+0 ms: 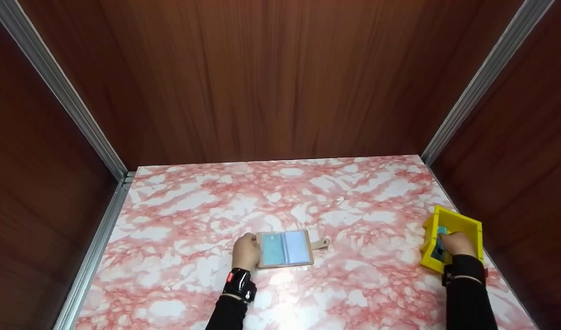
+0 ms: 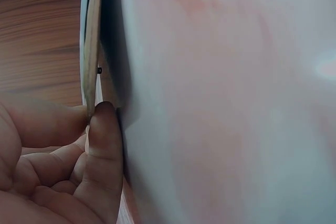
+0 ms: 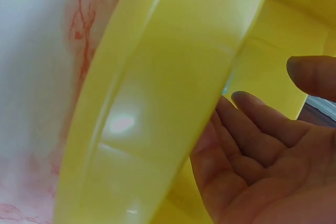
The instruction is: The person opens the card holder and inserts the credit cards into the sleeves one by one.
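Centrally, at about 6 o'clock on the pink-and-white marbled surface (image 1: pixel 193 215), an open beige card wallet with clear pockets (image 1: pixel 285 248) is laid flat, its small strap tab pointing toward 3 o'clock. Its 9 o'clock edge is pinched by the left hand (image 1: pixel 246 251), the thumb and curled fingers (image 2: pixel 105 145) being closed on the thin beige cover in the left wrist view. Well apart, at about 4 o'clock near the surface's edge, a yellow open-topped plastic box (image 1: pixel 472 229) is seen, tilted toward the person. The right hand (image 1: pixel 456 244) is reached into it, and a bluish card-like item (image 1: pixel 440 230) is partly seen inside. In the right wrist view the fingers (image 3: pixel 252 119) are shown loosely extended beside the yellow wall, nothing being gripped.
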{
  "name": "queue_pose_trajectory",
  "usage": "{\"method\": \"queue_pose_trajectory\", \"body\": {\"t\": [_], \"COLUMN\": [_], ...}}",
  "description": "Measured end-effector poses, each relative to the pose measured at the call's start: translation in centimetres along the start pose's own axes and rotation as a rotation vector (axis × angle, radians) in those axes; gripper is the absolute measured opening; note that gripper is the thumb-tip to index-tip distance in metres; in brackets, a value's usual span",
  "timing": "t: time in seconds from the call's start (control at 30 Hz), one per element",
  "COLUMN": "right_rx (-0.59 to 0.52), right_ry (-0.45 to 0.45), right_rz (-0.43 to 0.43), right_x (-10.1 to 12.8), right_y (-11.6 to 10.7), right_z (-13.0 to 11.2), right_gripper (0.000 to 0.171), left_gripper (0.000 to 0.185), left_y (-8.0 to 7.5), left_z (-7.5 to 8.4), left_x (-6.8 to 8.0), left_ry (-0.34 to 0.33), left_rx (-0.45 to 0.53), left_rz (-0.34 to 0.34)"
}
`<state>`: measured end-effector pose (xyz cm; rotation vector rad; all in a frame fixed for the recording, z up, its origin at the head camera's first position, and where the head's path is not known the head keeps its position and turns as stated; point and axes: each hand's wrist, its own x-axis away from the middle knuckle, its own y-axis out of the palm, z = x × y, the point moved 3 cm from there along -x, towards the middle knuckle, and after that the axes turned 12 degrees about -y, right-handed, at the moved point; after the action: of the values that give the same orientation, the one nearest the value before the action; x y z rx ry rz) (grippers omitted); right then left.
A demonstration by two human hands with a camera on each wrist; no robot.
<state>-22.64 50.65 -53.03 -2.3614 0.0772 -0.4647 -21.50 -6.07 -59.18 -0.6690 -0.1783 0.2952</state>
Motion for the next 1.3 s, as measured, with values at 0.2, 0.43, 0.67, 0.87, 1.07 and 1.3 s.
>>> {"method": "queue_pose_trajectory", "body": {"t": [0.2, 0.43, 0.67, 0.87, 1.07, 1.3], "right_rx": [0.035, 0.066, -0.038, -0.098, -0.089, -0.03], "right_ry": [-0.019, -0.029, 0.053, 0.06, 0.053, -0.005], "right_rz": [0.051, 0.091, 0.105, 0.114, 0.13, 0.171], "right_x": [0.0, -0.2, -0.8, -1.3, -1.6, -1.1], "right_y": [-0.4, -0.3, 0.0, 0.2, 0.3, 0.3], "right_z": [-0.3, -0.4, 0.0, 0.3, 0.3, 0.0], "right_gripper": [0.055, 0.045, 0.028, 0.018, 0.021, 0.006], "left_gripper": [0.019, 0.018, 0.019, 0.018, 0.019, 0.019], "left_y": [0.0, 0.0, 0.1, 0.2, 0.2, 0.2], "left_z": [0.0, 0.0, 0.0, -0.1, -0.2, -0.2], "left_x": [0.0, 0.0, -0.1, -0.1, -0.2, -0.2], "left_ry": [0.003, 0.001, 0.0, 0.025, 0.007, 0.019], "left_rx": [-0.002, 0.008, 0.006, 0.003, 0.009, 0.002], "left_rz": [0.001, 0.012, 0.014, 0.03, 0.014, 0.017]}}
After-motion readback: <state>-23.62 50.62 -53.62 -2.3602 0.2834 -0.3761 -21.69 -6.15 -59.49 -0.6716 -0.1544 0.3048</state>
